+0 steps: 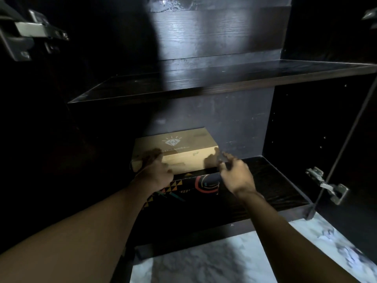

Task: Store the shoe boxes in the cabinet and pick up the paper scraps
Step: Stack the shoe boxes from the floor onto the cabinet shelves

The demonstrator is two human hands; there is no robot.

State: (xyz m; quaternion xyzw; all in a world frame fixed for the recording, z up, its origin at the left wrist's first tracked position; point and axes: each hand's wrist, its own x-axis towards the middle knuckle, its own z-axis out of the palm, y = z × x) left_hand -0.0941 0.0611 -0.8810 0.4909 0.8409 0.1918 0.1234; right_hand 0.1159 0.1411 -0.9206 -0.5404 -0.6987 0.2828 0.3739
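A tan shoe box (181,150) with a white diamond logo rests on top of a dark patterned shoe box (195,185) on the lowest shelf (271,184) of a dark cabinet. My left hand (155,172) lies against the tan box's front left corner, fingers curled on its edge. My right hand (234,172) hovers just off the box's front right corner with fingers spread and nothing in it. No paper scraps can be made out.
An upper shelf (204,82) spans the cabinet above the boxes. Metal hinges (328,185) sit at the right, more hinges (34,33) at the top left. An open door edge (342,148) slants on the right. Pale marbled floor (214,260) lies below.
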